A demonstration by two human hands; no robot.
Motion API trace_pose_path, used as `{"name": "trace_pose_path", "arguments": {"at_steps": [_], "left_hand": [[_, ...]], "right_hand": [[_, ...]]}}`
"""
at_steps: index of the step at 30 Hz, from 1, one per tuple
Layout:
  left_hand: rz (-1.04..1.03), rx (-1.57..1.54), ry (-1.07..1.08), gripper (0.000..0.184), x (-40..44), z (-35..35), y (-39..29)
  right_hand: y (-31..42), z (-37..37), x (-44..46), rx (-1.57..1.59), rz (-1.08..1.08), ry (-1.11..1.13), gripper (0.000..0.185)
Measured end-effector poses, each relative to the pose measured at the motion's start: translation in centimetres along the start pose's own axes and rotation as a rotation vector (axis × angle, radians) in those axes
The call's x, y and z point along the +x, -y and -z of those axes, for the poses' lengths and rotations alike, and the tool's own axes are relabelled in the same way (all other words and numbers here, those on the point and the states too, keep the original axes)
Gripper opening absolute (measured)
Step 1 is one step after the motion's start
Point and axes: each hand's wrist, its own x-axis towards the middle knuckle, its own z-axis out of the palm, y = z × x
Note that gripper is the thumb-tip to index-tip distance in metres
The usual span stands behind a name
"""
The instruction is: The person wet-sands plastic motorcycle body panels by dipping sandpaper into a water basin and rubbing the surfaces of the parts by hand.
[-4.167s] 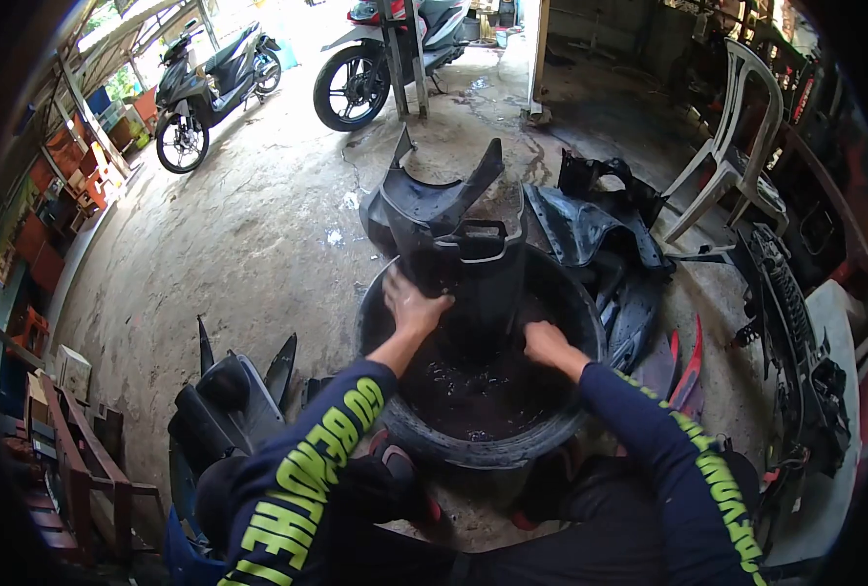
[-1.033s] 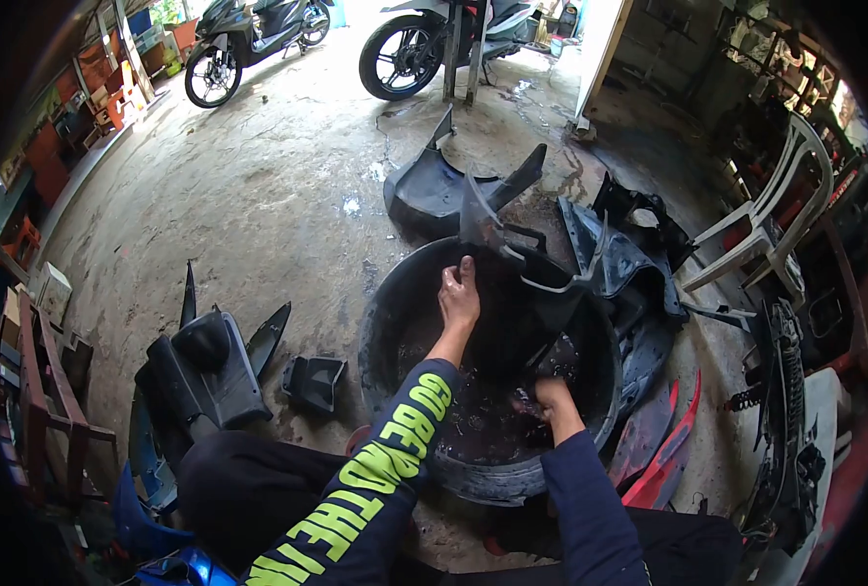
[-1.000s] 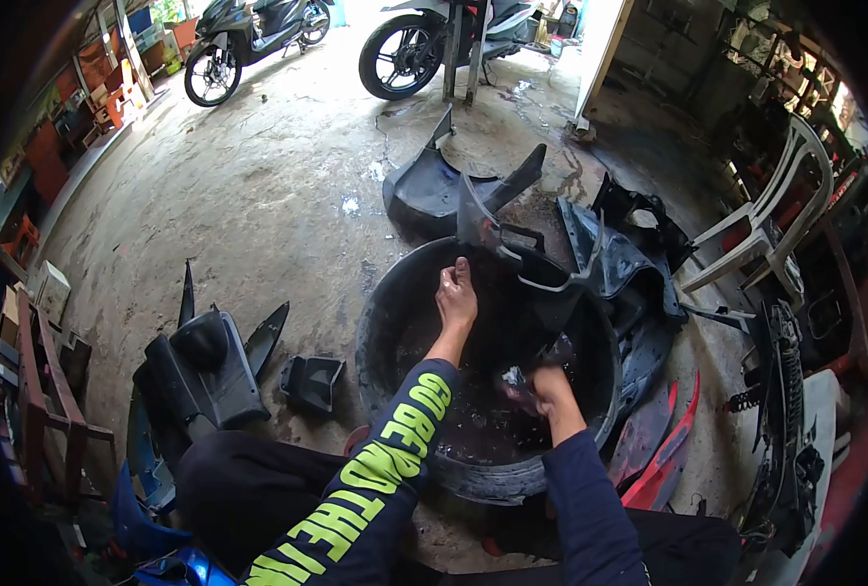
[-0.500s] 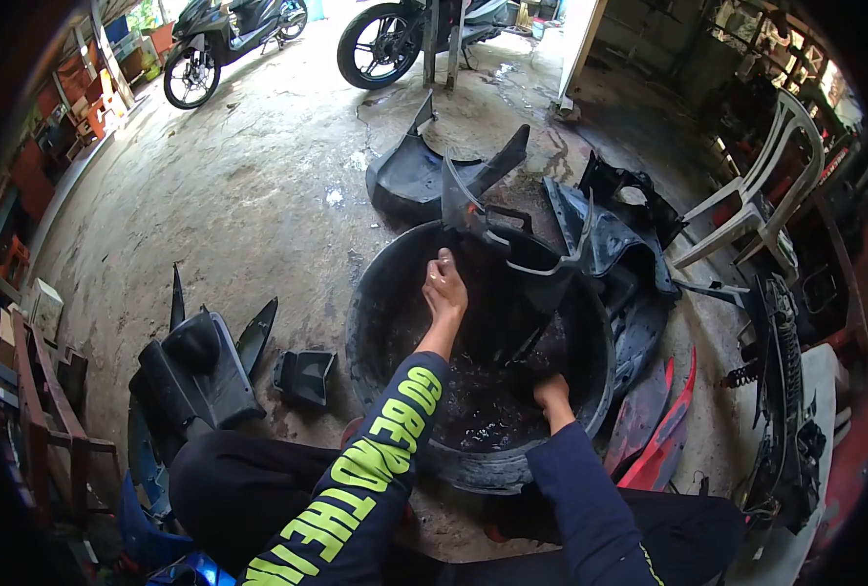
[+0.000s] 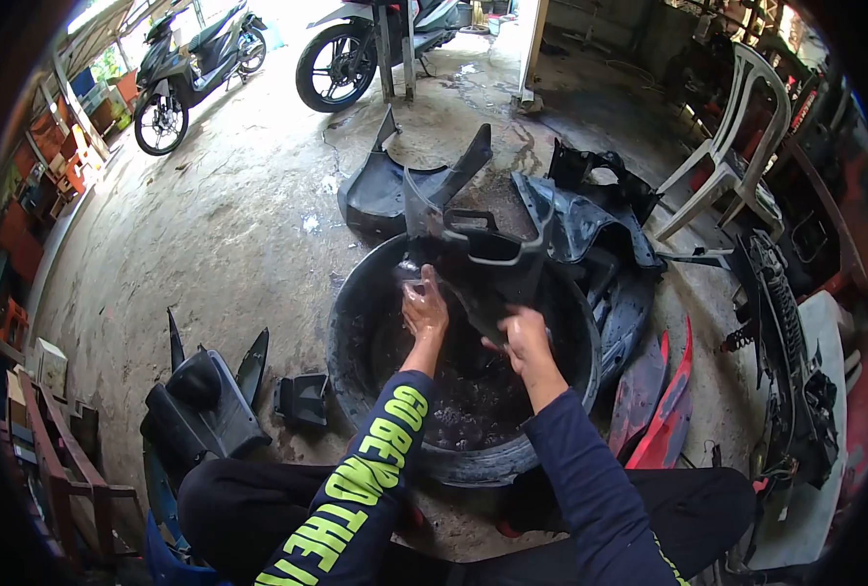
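Observation:
A large round black tub (image 5: 473,471) stands in front of me with dark, sudsy water at its bottom. Propped up in it is a dark grey plastic scooter fairing panel (image 5: 508,278), whose pointed upper arms rise above the far rim. My left hand (image 5: 424,311), wet, is closed on the panel's left edge. Close to the panel's lower right part, over the water, is my right hand (image 5: 526,342). Its fingers are curled and slightly blurred; what they hold, if anything, is hidden.
Beyond the tub lies another dark fairing (image 5: 395,190). Blue-grey panels (image 5: 590,230) and red panels (image 5: 660,400) are on the right, near a plastic chair (image 5: 727,146). Black parts (image 5: 204,405) lie left. Two scooters (image 5: 341,63) stand at the back.
My right hand has risen out of the water to the panel. My left hand stays at the panel's left edge, its fingers lower on it. The camera view has shifted slightly.

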Motion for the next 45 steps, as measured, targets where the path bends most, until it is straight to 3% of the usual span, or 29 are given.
{"name": "trace_pose_path", "arguments": {"at_steps": [1,3,6,8,9,11,12,15,16,18,21,23,25,29,31,33,37,39,41,43,44,45], "left_hand": [[-0.101,0.000,-0.021,0.077,0.7,-0.9,1.0],[0.211,-0.045,0.020,0.078,1.8,0.2,-1.2],[0.161,-0.054,-0.045,0.078,2.2,0.5,-1.1],[0.174,-0.069,-0.041,0.077,2.2,0.8,-1.1],[0.177,-0.097,-0.020,0.074,1.8,1.2,-1.1],[0.166,-0.127,0.004,0.074,1.2,1.8,-1.0],[0.164,-0.131,0.023,0.074,0.9,2.2,-0.4],[0.158,-0.170,0.130,0.078,0.2,2.6,1.6],[0.168,-0.155,0.174,0.082,-0.2,2.9,1.9],[0.210,-0.201,0.253,0.094,-0.7,3.4,2.4],[0.207,-0.135,0.428,0.095,-1.7,4.1,2.8],[0.243,-0.180,0.521,0.098,-1.5,4.6,2.3],[0.125,-0.276,0.457,0.104,-0.8,3.6,3.0],[0.191,-0.275,0.563,0.110,-0.7,3.2,3.6],[0.230,-0.292,0.586,0.108,-1.4,3.3,3.4],[0.285,-0.320,0.616,0.108,-1.6,3.5,3.2],[0.464,-0.374,0.693,0.107,-2.3,4.9,1.6],[0.570,-0.401,0.729,0.108,-2.6,5.9,1.2],[0.607,-0.418,0.735,0.108,-2.7,6.0,1.9],[0.712,-0.815,0.783,0.075,-2.4,5.3,3.4],[0.796,-0.971,0.711,0.039,-3.0,5.2,3.4],[0.798,-0.966,0.711,0.039,-3.6,5.2,3.7]], "right_hand": [[-1.6,1.9,0.3,-0.146,-0.071,-0.089,0.035],[-6.1,5.6,1.8,-0.272,-0.156,-0.259,0.034],[-8.8,9.2,2.1,-0.355,-0.318,-0.370,0.031],[-8.5,9.6,1.7,-1.095,-0.463,-0.240,0.028],[-8.6,9.0,1.2,-1.089,-0.465,-0.241,0.028],[-8.6,7.1,0.7,-0.548,-0.390,-0.286,0.023],[-8.2,7.1,1.4,-0.482,-0.469,-0.073,0.021],[-5.4,5.2,0.9,-0.410,-0.401,-0.035,0.025],[-5.1,5.0,0.7,-0.407,-0.403,-0.036,0.025],[-4.9,4.6,0.2,-0.526,-0.159,-0.080,0.034],[-5.2,5.4,-0.1,-0.736,-0.192,-0.192,0.035],[-7.3,7.5,0.1,-0.715,-0.145,-0.245,0.030],[-8.7,9.6,0.6,-1.282,-0.004,-0.249,0.027],[-8.4,9.3,0.7,-1.193,-0.167,-0.287,0.025],[-5.6,6.8,-0.5,-0.701,-0.290,-0.260,0.025],[-10.0,8.3,4.1,-0.758,-0.067,-0.136,0.027],[-3.5,3.3,-2.1,-0.664,0.112,-0.168,0.029],[-3.4,3.2,-2.4,-1.074,0.615,-0.265,0.030],[-3.4,2.7,-3.5,-1.023,0.537,-0.239,0.031],[-3.1,2.2,-4.5,-0.925,0.643,-0.104,0.030],[-2.9,2.0,-4.9,-0.921,0.719,-0.049,0.031],[-2.8,1.8,-5.4,-0.919,0.715,-0.051,0.031]]}}
